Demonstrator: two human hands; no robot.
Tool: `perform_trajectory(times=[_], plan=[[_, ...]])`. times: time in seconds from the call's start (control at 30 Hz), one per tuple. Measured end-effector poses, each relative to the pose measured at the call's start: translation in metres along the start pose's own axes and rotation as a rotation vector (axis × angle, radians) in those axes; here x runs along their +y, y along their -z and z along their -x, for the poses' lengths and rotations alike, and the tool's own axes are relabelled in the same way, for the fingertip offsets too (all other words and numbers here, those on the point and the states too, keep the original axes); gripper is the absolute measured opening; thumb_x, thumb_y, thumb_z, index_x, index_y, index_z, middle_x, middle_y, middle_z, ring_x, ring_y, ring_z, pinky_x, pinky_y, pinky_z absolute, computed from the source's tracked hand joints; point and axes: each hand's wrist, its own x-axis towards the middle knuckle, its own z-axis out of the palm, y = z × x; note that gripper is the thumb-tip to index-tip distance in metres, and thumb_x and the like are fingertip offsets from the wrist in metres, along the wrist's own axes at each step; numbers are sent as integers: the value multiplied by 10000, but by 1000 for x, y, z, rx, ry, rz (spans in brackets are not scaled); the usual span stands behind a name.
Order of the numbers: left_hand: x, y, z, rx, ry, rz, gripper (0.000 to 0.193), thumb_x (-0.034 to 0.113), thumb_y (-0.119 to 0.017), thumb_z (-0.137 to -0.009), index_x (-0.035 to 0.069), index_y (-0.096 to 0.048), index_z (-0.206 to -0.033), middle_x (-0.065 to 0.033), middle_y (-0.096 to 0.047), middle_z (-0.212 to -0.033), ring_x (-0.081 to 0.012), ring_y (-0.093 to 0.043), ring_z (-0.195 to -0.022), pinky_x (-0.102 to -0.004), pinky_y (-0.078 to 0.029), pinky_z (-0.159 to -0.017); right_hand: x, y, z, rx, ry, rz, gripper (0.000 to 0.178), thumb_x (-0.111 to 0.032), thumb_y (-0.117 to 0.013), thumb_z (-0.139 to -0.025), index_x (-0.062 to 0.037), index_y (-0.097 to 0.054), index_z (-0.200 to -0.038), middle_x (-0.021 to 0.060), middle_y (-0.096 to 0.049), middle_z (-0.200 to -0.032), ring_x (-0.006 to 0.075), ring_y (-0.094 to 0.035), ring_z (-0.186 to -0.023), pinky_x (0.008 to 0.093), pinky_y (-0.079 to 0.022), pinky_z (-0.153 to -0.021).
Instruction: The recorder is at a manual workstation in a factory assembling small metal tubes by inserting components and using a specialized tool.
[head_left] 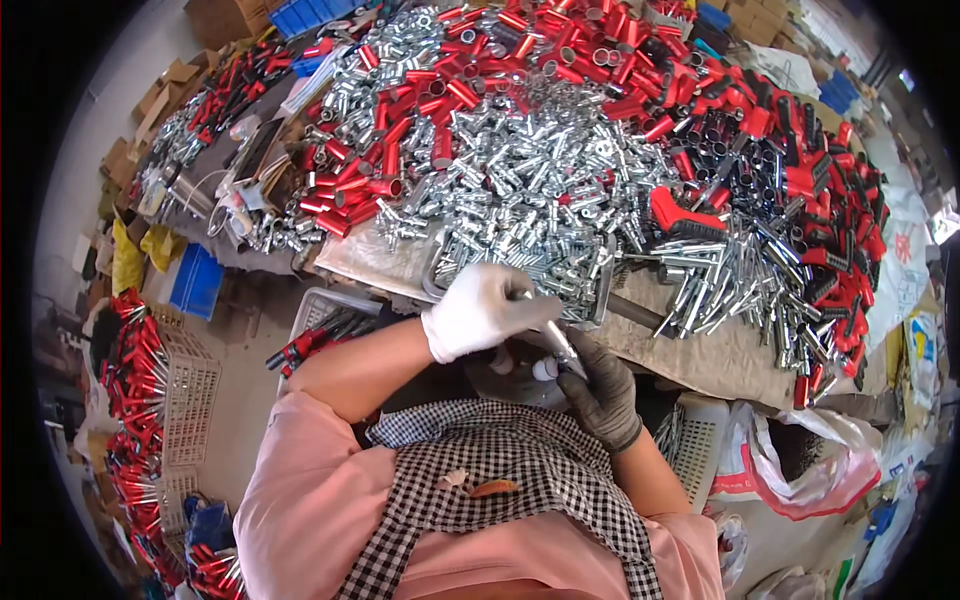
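My left hand (485, 312), in a white glove, is in front of my apron at the near edge of the table. Its fingers are curled and closed at the upper end of a silver metal shaft (563, 350); whatever they pinch is hidden. In a dark grey glove, my right hand (602, 392) is closed around the lower part of that shaft. Just beyond both hands stands a tray (606, 285) heaped with small silver metal fittings (530, 235). A small white round object (545, 369) shows beside my right fingers.
Red tubes (440, 145) and silver fittings cover the table. To the right lie loose metal rods (715, 280), a red-and-black handle (685, 213) and more handles. Plastic crates (190, 390) with red-handled tools stand left. A plastic bag (810, 460) hangs at the right.
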Motion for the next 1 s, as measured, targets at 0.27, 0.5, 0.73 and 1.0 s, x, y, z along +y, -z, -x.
perform_trajectory(times=[0.27, 0.5, 0.73, 1.0], plan=[[18, 46, -172, 503, -1092, -1057, 205, 164, -650, -812, 72, -666, -994, -108, -621, -932, -247, -615, -921, -417, -502, -806, 14, 11, 16, 182, -411, -568, 468, -138, -726, -866, 43, -575, -1270, 111, -675, -1108, 152, -623, -1013, 296, -497, -905], [57, 77, -232, 208, -283, -1467, 143, 40, -600, -757, 27, -711, -847, -185, -716, -853, -340, -720, -835, -434, -574, -687, 19, 10, 12, 249, -390, -615, 558, -259, -741, -883, 77, -536, -1278, 183, -655, -1143, 261, -663, -1024, 419, -587, -872], [10, 121, -189, 374, -442, -1014, 395, 353, -734, -797, 64, -701, -1065, -159, -683, -1087, -342, -634, -1039, -447, -494, -926, 0, 20, -16, 343, -595, -828, 488, -294, -736, -876, 32, -603, -1214, 62, -681, -942, 100, -619, -766, 231, -514, -651], [6, 106, -181, 850, -887, -1158, 391, 394, -741, -794, 91, -709, -1039, -105, -634, -1197, -316, -525, -1197, -444, -419, -1008, 14, 19, -45, 271, -567, -534, 290, -302, -610, -903, -25, -599, -988, 6, -543, -718, 94, -500, -582, 211, -387, -468]])
